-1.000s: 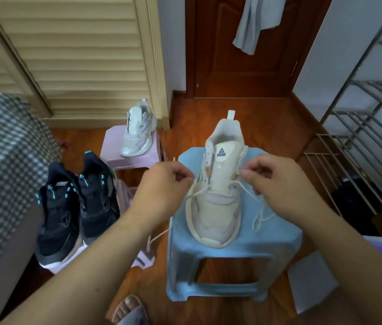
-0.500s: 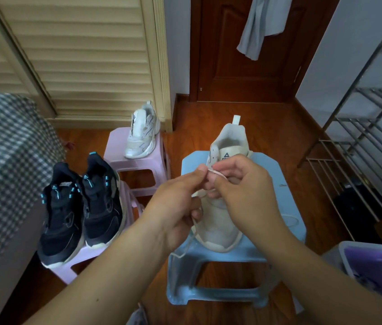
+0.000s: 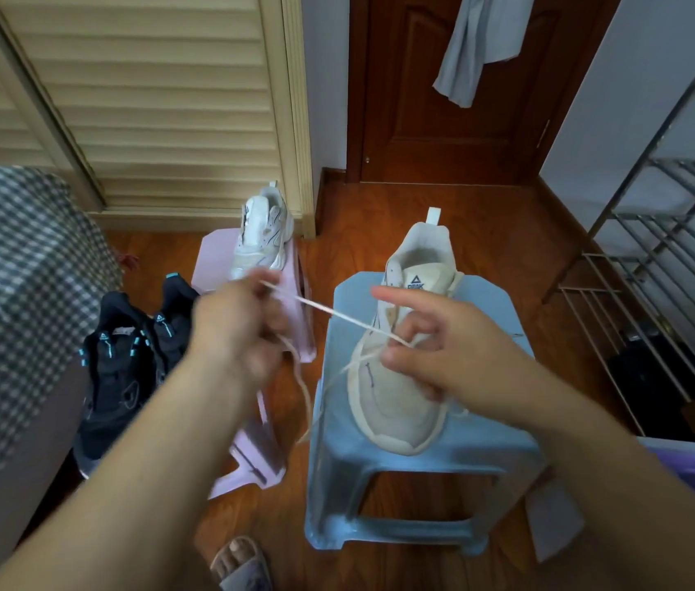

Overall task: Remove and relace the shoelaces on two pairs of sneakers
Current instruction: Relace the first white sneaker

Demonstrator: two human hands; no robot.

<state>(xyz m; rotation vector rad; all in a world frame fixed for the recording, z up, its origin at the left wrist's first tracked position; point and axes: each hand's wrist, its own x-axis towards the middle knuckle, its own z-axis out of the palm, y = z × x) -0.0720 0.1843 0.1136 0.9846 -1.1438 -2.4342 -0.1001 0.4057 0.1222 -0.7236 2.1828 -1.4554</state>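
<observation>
Lace pull on cream sneaker (image 3: pixel 396 356), blue stool (image 3: pixel 503 454).
Left hand (image 3: pixel 237 334) pinches shoelace (image 3: pixel 337 316) taut; right hand (image 3: pixel 439 347) grips it at eyelets. Hard tug could drag the shoe off.

Home interior, likely a bedroom or entry corner. Glossy reddish wood floor (image 3: pixel 486 215); dark panelled wooden door (image 3: pixel 435 100) with a grey garment (image 3: pixel 480 40) hung on it. Cream louvered closet doors (image 3: pixel 145 96) at left. Checked fabric (image 3: pixel 8 292), perhaps bedding, at left edge. Bare metal shoe rack (image 3: pixel 669 232) at right. Low plastic stools, blue (image 3: pixel 414 471) and pink (image 3: pixel 290 330), carry sneakers. Slippered foot (image 3: pixel 241 560) at bottom.
</observation>
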